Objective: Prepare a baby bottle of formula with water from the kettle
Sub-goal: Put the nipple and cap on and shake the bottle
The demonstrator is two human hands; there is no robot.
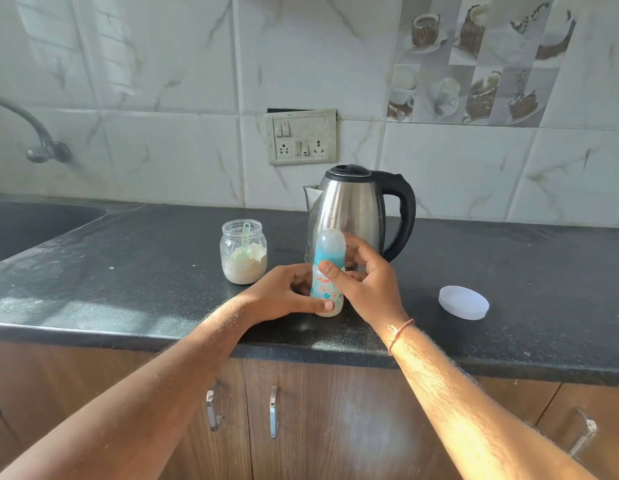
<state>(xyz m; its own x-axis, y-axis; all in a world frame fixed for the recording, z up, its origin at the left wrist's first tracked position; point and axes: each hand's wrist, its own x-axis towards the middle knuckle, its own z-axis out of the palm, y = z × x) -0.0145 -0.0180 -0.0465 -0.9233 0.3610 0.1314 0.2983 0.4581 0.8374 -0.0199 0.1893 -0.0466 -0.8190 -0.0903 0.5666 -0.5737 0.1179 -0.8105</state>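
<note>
Capped baby bottle (328,271) stands upright on black countertop (128,271). Left hand (287,292) fingers wrap its base; right hand (363,275) fingers close around its upper body.

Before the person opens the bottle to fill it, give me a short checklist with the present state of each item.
1. Baby bottle upright on the countertop: ok.
2. Left hand steadying the bottle's base: ok.
3. Right hand gripping the bottle near its top: ok.
4. Formula jar open, powder and green scoop inside, white lid lying off to the right: ok.
5. Kettle close behind the bottle, handle facing right: ok.
6. Water in the kettle, and its temperature: cannot tell.
</note>
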